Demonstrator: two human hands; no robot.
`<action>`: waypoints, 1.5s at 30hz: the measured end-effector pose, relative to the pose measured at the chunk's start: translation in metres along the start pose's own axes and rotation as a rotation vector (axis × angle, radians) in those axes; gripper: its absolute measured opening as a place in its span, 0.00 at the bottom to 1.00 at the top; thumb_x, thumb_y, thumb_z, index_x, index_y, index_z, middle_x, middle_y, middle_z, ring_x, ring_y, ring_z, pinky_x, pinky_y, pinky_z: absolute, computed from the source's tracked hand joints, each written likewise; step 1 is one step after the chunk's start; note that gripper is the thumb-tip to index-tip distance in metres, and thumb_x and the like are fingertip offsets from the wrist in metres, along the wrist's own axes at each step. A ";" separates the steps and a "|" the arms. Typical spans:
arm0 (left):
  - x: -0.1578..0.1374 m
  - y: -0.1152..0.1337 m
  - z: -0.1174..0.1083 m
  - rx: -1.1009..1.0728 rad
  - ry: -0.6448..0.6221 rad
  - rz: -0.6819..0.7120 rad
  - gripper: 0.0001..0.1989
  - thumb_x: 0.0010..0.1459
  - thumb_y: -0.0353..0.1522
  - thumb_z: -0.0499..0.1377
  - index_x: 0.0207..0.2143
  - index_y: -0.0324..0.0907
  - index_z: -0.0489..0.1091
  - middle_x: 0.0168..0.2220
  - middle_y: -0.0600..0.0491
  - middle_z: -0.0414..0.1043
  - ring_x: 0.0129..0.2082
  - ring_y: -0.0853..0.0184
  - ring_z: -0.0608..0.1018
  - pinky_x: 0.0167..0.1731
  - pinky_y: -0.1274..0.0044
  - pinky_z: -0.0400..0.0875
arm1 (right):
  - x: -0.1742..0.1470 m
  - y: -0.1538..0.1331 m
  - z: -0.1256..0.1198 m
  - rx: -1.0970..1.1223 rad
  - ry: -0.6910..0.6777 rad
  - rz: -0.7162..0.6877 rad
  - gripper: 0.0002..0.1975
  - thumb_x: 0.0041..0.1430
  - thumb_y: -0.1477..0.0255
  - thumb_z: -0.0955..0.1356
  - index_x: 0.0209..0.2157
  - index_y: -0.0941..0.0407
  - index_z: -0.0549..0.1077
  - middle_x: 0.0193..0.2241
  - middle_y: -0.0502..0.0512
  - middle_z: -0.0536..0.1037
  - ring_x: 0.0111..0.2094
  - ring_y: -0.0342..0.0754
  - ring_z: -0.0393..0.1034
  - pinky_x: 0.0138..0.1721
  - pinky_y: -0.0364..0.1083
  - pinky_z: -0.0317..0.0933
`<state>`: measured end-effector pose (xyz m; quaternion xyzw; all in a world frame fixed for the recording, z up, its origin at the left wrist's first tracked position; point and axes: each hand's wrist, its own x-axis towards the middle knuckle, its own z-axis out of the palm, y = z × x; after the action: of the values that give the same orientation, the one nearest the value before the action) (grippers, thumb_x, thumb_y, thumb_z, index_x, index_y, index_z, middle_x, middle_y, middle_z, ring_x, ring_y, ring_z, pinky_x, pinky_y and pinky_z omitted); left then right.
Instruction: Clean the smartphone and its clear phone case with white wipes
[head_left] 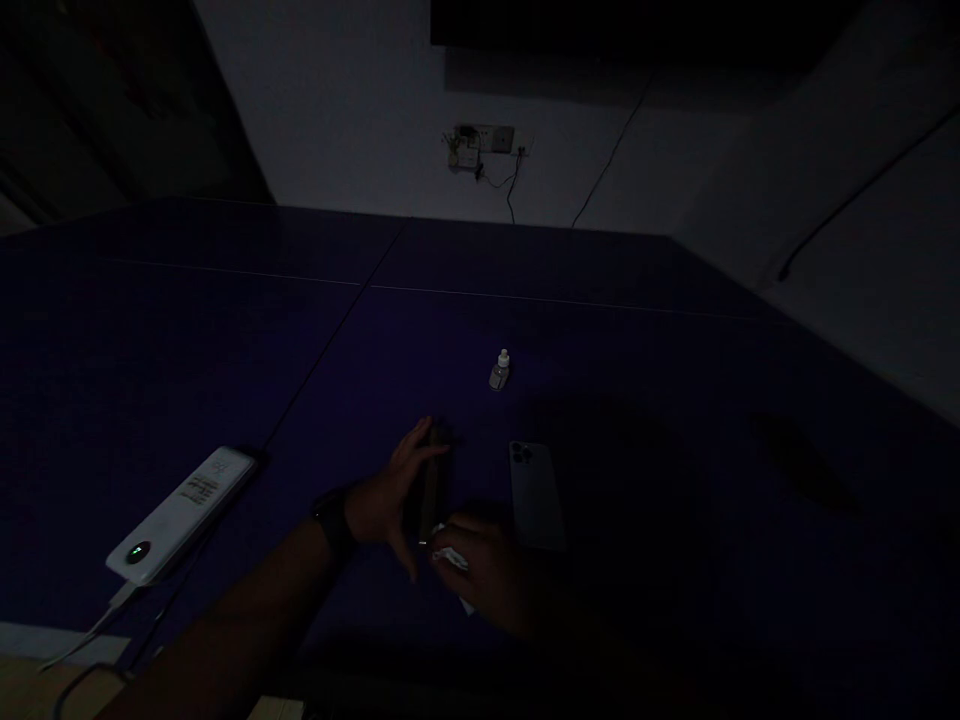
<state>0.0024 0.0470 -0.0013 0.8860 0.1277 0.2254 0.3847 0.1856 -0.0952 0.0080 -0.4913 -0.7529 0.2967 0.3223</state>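
My left hand [397, 490], with a dark watch [334, 522] on the wrist, is spread on the left of a narrow brownish strip-like object [430, 485]. Its fingertips reach the far end of that object; in the dim light I cannot tell how firmly they touch it. At the near end, my right hand [484, 570] is closed around a crumpled white tissue or cloth [451, 556], pressed close to the strip. A phone [537, 495] lies camera side up just right of the hands. Beyond them stands a small clear bottle [499, 373] with a white cap.
To the left, a white power bank [184, 512] with a lit display lies with a cable [94, 632] plugged in. Dark blue-purple surface [300, 350] runs back to the wall, where sockets [491, 140] hold plugs and wires. A dark flat shape [802, 460] lies at right.
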 end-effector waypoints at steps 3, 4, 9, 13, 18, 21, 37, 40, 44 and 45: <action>0.000 -0.003 0.003 -0.031 -0.006 0.031 0.73 0.20 0.60 0.74 0.67 0.48 0.46 0.70 0.34 0.33 0.69 0.31 0.45 0.64 0.45 0.50 | 0.001 -0.001 -0.014 -0.020 -0.129 -0.060 0.10 0.61 0.79 0.69 0.44 0.54 0.76 0.40 0.53 0.80 0.39 0.46 0.75 0.39 0.42 0.66; 0.001 -0.004 0.004 -0.049 -0.005 0.038 0.71 0.20 0.59 0.74 0.65 0.49 0.47 0.69 0.35 0.36 0.69 0.32 0.47 0.63 0.46 0.52 | 0.002 0.001 -0.020 -0.027 -0.148 -0.083 0.11 0.62 0.79 0.69 0.46 0.54 0.76 0.41 0.54 0.79 0.40 0.46 0.75 0.41 0.43 0.67; 0.005 0.000 0.005 -0.086 0.010 0.038 0.70 0.17 0.57 0.76 0.63 0.49 0.51 0.66 0.37 0.41 0.66 0.33 0.53 0.61 0.47 0.59 | 0.004 0.020 -0.033 -0.330 -0.156 -0.202 0.10 0.68 0.76 0.65 0.47 0.55 0.76 0.37 0.55 0.77 0.37 0.47 0.72 0.37 0.44 0.65; 0.008 0.003 0.005 -0.087 -0.012 0.039 0.69 0.16 0.55 0.77 0.63 0.50 0.52 0.64 0.38 0.44 0.65 0.33 0.55 0.58 0.46 0.63 | 0.008 0.032 -0.020 -0.567 -0.241 -0.419 0.09 0.70 0.74 0.64 0.41 0.54 0.77 0.34 0.52 0.78 0.34 0.47 0.70 0.33 0.46 0.62; 0.010 0.003 0.004 -0.084 -0.029 0.047 0.69 0.16 0.54 0.77 0.62 0.49 0.52 0.64 0.38 0.45 0.65 0.33 0.55 0.59 0.47 0.62 | 0.022 0.035 -0.019 -0.622 -0.131 -0.355 0.09 0.70 0.75 0.65 0.39 0.55 0.77 0.34 0.52 0.78 0.34 0.47 0.70 0.33 0.46 0.61; 0.010 0.001 0.005 -0.096 -0.028 0.035 0.69 0.15 0.54 0.77 0.62 0.49 0.53 0.65 0.38 0.43 0.64 0.34 0.57 0.59 0.49 0.65 | 0.025 0.033 -0.020 -0.622 -0.118 -0.309 0.08 0.69 0.75 0.65 0.38 0.56 0.77 0.33 0.53 0.79 0.35 0.47 0.71 0.34 0.46 0.61; 0.011 0.002 0.004 -0.064 -0.042 0.037 0.68 0.17 0.55 0.77 0.63 0.50 0.52 0.65 0.39 0.42 0.63 0.35 0.58 0.57 0.51 0.67 | 0.023 0.029 -0.016 -0.598 -0.282 -0.527 0.11 0.70 0.77 0.63 0.37 0.55 0.77 0.35 0.51 0.79 0.35 0.45 0.71 0.36 0.45 0.63; 0.012 0.002 0.004 -0.070 -0.040 0.043 0.68 0.18 0.55 0.77 0.62 0.50 0.53 0.64 0.39 0.44 0.64 0.35 0.57 0.59 0.50 0.64 | 0.025 0.031 -0.018 -0.600 -0.221 -0.425 0.10 0.70 0.76 0.63 0.37 0.54 0.77 0.33 0.51 0.79 0.35 0.45 0.71 0.37 0.45 0.64; 0.012 0.001 0.004 -0.056 -0.040 0.084 0.71 0.15 0.55 0.77 0.63 0.50 0.51 0.63 0.39 0.46 0.64 0.35 0.56 0.60 0.48 0.62 | 0.031 0.034 -0.024 -0.643 -0.164 -0.339 0.09 0.69 0.77 0.65 0.37 0.57 0.77 0.33 0.54 0.79 0.36 0.48 0.71 0.36 0.47 0.64; 0.013 0.001 0.004 -0.054 -0.038 0.086 0.71 0.15 0.55 0.77 0.63 0.50 0.51 0.63 0.39 0.46 0.64 0.35 0.56 0.59 0.48 0.62 | 0.031 0.034 -0.024 -0.632 -0.192 -0.375 0.09 0.69 0.77 0.65 0.36 0.56 0.77 0.33 0.54 0.79 0.36 0.48 0.71 0.36 0.46 0.64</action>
<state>0.0153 0.0490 0.0005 0.8840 0.0760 0.2285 0.4006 0.2130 -0.0521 0.0031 -0.3900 -0.9109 0.0306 0.1315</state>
